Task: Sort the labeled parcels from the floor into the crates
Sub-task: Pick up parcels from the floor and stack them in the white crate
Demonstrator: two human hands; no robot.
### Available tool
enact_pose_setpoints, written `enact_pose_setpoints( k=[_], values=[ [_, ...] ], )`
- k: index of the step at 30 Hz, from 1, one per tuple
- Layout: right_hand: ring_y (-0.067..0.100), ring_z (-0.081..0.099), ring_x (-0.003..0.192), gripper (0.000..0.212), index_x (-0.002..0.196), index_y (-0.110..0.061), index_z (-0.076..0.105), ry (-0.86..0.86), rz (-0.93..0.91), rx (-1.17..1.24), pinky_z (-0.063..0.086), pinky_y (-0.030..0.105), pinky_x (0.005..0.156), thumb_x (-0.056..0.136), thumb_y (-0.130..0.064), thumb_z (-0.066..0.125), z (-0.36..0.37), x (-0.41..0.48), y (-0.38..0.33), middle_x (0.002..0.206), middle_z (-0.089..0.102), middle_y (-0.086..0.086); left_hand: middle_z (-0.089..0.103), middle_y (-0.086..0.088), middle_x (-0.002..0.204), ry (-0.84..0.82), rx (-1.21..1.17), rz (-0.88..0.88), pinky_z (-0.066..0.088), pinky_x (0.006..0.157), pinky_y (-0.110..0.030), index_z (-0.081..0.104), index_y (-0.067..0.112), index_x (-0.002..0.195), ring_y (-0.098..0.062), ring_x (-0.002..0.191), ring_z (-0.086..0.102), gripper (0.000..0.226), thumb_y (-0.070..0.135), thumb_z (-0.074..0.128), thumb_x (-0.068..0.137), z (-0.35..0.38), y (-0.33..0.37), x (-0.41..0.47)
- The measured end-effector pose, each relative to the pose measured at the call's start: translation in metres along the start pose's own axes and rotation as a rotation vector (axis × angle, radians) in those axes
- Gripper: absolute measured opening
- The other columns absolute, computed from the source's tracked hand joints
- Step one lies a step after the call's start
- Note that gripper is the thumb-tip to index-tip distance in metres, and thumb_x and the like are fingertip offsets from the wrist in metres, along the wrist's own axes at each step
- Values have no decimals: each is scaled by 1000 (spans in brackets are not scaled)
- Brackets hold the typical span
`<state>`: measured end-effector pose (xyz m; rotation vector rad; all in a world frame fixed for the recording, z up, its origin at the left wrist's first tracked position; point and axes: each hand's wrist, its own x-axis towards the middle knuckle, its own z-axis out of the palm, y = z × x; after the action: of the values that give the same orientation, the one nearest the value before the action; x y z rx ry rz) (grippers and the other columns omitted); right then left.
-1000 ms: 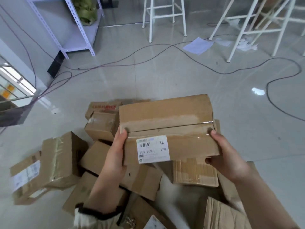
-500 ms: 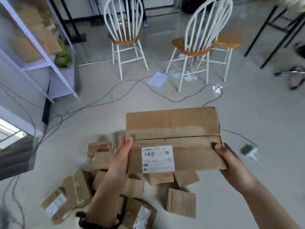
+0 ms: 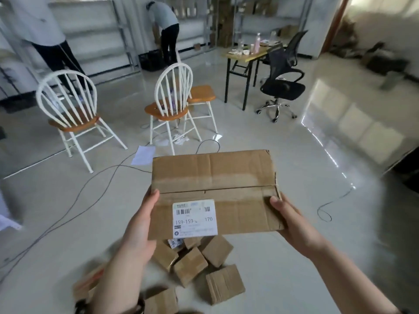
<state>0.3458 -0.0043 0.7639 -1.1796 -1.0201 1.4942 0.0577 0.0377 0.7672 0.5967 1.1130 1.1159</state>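
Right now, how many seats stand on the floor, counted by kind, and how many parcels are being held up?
White-legged seats with orange wooden tops: 3
Black mesh office chair on wheels: 1
Brown cardboard parcel with white label, held: 1
Total: 5

Warehouse office, metal shelving (image 3: 123, 37), cardboard parcels (image 3: 216, 250) on floor (image 3: 272, 137), desk (image 3: 247, 55), swivel chair (image 3: 283, 85)

Held parcel (image 3: 215, 191) above floor pile (image 3: 195, 261) (chairs (image 3: 170, 103) behind).
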Motion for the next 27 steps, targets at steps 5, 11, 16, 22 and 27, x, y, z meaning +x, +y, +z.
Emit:
enact_pose_setpoints(
  k=[5,11,16,22,27],
  values=[
    [14,61,112,61,123,-29,54,208,-17,29,52,26,81,70,-58,65,-18,-64,10,123,64,-2,72,-2,105,-194,112,-32,48,68,-33,59,24,125,-15,80,68,40,42,52,90,33,-8,-5],
    [14,62,112,57,128,-24,52,568,-96,151,53,21,78,78,-50,65,-64,-185,18,121,66,-3,74,-1,100,-483,320,-124,48,68,-33,60,29,124,-19,86,69,41,47,52,88,130,-55,-32],
    [8,63,108,40,124,-27,52,930,-182,194,52,20,80,86,-40,55,-98,-334,33,116,68,-9,74,-2,102,-814,459,-245,49,75,-36,61,23,122,-20,89,69,41,45,49,91,239,-135,-107],
    [3,68,91,42,120,-22,54,1362,-264,311,53,19,70,81,-35,63,-104,-544,82,102,73,-10,72,-12,100,-1236,558,-414,51,74,-38,64,21,114,-24,84,70,37,43,44,92,332,-256,-271],
    [10,67,100,58,126,-22,53,1649,-279,371,53,25,77,73,-43,66,-87,-693,122,112,70,-6,71,-13,108,-1529,636,-562,58,65,-32,59,14,123,-26,92,70,42,38,40,95,369,-355,-411]
  ],
)
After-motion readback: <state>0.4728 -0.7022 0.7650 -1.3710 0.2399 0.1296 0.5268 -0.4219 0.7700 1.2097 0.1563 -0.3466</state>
